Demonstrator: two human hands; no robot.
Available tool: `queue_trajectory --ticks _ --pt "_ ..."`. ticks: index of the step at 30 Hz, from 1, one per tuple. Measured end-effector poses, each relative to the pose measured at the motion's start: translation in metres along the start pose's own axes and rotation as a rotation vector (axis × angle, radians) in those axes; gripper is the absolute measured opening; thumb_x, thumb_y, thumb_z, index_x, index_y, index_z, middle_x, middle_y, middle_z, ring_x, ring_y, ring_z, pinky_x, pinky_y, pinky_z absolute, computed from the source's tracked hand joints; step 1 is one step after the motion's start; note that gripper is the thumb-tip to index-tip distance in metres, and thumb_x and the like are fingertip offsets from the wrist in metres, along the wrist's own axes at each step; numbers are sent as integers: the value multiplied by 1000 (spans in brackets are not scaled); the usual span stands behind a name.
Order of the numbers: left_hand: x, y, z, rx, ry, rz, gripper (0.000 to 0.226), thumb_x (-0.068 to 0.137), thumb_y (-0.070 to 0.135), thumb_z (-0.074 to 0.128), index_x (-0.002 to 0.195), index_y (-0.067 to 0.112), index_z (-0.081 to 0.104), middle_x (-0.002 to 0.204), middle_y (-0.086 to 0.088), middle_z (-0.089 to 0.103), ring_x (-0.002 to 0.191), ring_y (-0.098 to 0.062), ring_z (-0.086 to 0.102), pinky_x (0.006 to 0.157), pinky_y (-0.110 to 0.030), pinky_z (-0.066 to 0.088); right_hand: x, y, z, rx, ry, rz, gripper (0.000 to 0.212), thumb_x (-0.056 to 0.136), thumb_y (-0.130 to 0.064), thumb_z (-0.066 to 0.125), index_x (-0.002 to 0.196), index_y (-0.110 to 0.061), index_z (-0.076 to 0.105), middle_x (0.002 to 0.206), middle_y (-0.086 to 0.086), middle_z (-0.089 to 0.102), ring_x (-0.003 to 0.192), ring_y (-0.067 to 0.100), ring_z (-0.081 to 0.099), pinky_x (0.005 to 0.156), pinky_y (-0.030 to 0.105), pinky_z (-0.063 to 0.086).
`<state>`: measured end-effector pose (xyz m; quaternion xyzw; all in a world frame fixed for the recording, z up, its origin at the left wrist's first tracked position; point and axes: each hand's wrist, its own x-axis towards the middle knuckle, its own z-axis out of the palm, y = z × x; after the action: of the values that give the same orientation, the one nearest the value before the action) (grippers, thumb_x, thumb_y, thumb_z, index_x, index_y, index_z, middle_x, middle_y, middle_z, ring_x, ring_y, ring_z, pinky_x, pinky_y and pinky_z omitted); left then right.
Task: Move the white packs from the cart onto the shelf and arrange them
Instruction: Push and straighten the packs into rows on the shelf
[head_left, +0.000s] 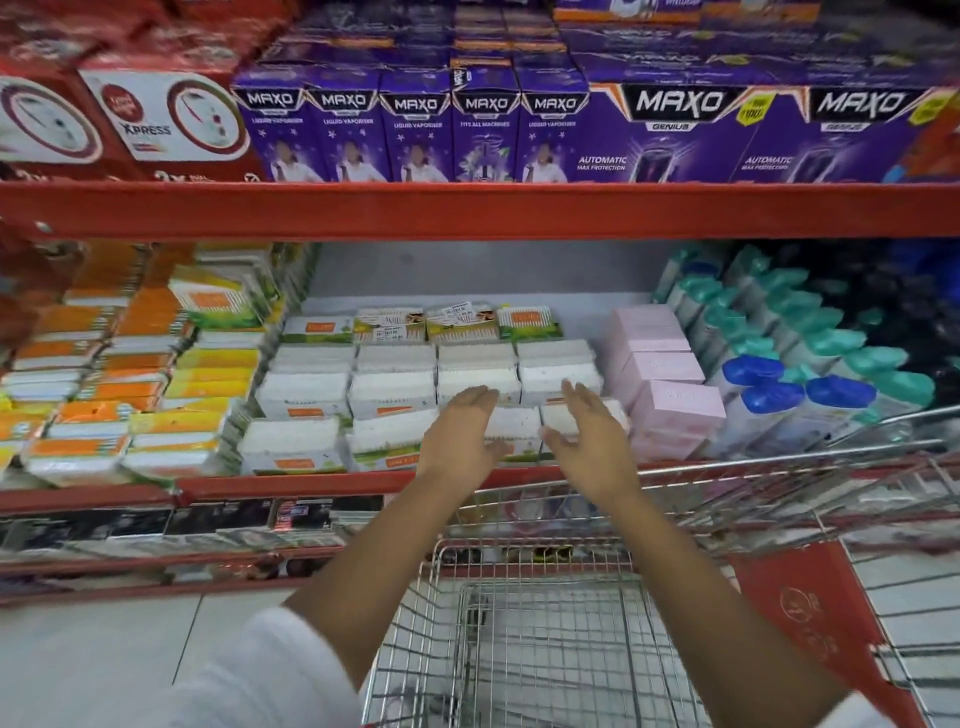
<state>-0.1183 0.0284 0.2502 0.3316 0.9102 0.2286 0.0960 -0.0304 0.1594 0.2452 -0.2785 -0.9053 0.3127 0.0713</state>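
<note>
At frame centre, the left hand (464, 427) and right hand (587, 435) lay flat, fingers spread, gripping nothing, on the front small white plastic-wrapped packs (511, 427) on the red metal shelf (291, 484).

Upper shelf, purple cartons (415, 130): "MAXO", with "LIQUID VAPORISER" beneath; one carton (485, 130) reads "FITS ALL MACHINES". Wide purple boxes (675, 130), at right: "MAXO GENIUS", "AUTOMATIC MAX PROTECTION". Red-and-white box (156, 119), at left: "XPRESS", with "2X" at its lower edge. Print on the white packs (301, 395), on their small stickers and on the red cart panel (800, 613) is too blurred to read.
</note>
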Motion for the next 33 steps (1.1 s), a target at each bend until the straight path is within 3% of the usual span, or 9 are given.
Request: queue_trajectory --ticks 4,9,12,16,19,24,29,31,33 --pt "-60 -10 -15 -894 259 -380 40 85 33 70 120 18 60 124 1 62 120 -16 54 99 -31 44 -56 -54 26 1133 2 584 60 95 -39 55 148 -18 35 152 0 38 139 21 37 109 33 32" --pt "-74 -79 -35 -1731 328 -995 59 97 37 50 142 1 36 147 -17 40 135 -25 40 112 -30 34 -57 -96 69 1681 -206 851 61 98 -31 50 145 3 30 149 21 37 139 30 35 117 37 27" --pt "-68 -113 -45 -1775 432 -1109 63 94 37 54 141 -2 36 140 -18 44 131 -25 44 112 -30 36 -43 -121 91 1696 -207 903 57 100 -24 49 145 5 29 150 22 34 140 31 34 118 37 26" --pt "-58 -131 -54 -1751 450 -1195 39 93 37 58 112 4 57 82 -9 49 85 -19 55 99 -28 49 -30 -143 107 1684 -143 962 58 100 -19 49 149 0 23 154 21 26 143 31 28 117 37 26" --pt "-53 -141 -59 -1675 481 -1251 54 93 35 58 131 -1 48 115 -14 53 118 -25 54 103 -30 46 -24 -154 114 1656 -82 1003 56 99 -17 50 147 1 27 154 21 27 141 30 31 116 36 30" --pt "-49 -152 -61 -1625 440 -1254 48 89 25 66 125 -3 53 90 -10 59 80 -16 59 80 -23 53 -17 -162 124 1532 -58 1009 41 96 -12 56 135 -1 47 141 17 45 130 27 45 110 34 40" --pt "-40 -157 -70 -1549 396 -1244 52 90 10 65 135 -3 43 132 -20 55 102 -25 64 36 -16 52 -12 -167 131 1431 -30 1034 31 94 -9 59 123 2 56 119 15 56 116 26 55 102 32 47" --pt "-37 -158 -72 -1562 370 -1228 52 92 11 63 138 -2 41 135 -19 53 89 -22 66 35 -15 52 -13 -172 132 1431 -16 1049 25 94 -10 60 117 0 58 126 15 56 114 25 56 101 31 48" --pt "-32 -159 -74 -1604 342 -1214 46 97 9 54 139 -1 39 139 -16 51 104 -25 64 57 -15 58 -10 -174 136 1443 -3 1067 17 94 -11 60 108 -1 60 128 15 56 112 24 58 98 29 49"
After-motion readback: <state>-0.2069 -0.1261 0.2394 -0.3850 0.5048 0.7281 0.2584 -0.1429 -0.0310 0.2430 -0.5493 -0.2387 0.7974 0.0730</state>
